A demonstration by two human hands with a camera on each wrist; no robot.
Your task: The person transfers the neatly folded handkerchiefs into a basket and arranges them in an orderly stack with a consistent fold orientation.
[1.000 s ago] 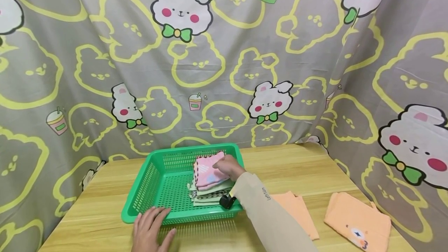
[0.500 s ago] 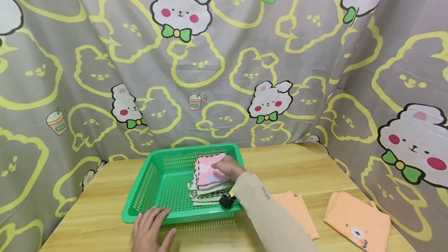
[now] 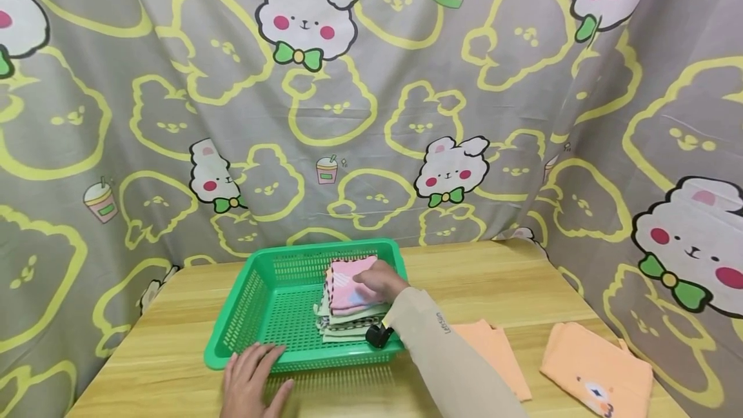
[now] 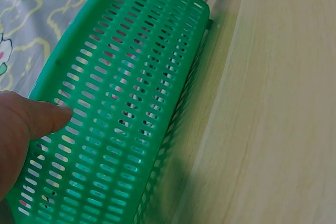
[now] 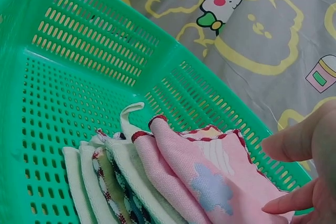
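A green plastic basket (image 3: 325, 358) with slotted walls stands on the table. Along its right side lies a stack of folded cloths, pink on top (image 3: 344, 295) over pale green and patterned ones (image 3: 336, 335). My right hand (image 3: 380, 279) rests on the pink cloth; in the right wrist view its thumb and a finger (image 5: 291, 203) are spread apart at the cloth's edge. At the basket's near left corner, my left hand (image 3: 249, 379) lays its fingers over the rim. Its thumb (image 4: 50, 119) is against the outer wall in the left wrist view.
Two folded orange cloths lie on the wooden table (image 3: 476, 276) at the right: one (image 3: 487, 347) partly behind my right sleeve (image 3: 447, 360), the other (image 3: 598, 366) with a printed animal face. A rabbit-patterned curtain (image 3: 371, 115) hangs behind and at both sides.
The pink cloth on top has shifted slightly right and lies straighter on the stack under my right hand. My left hand stays at the rim. The head view has shifted a little.
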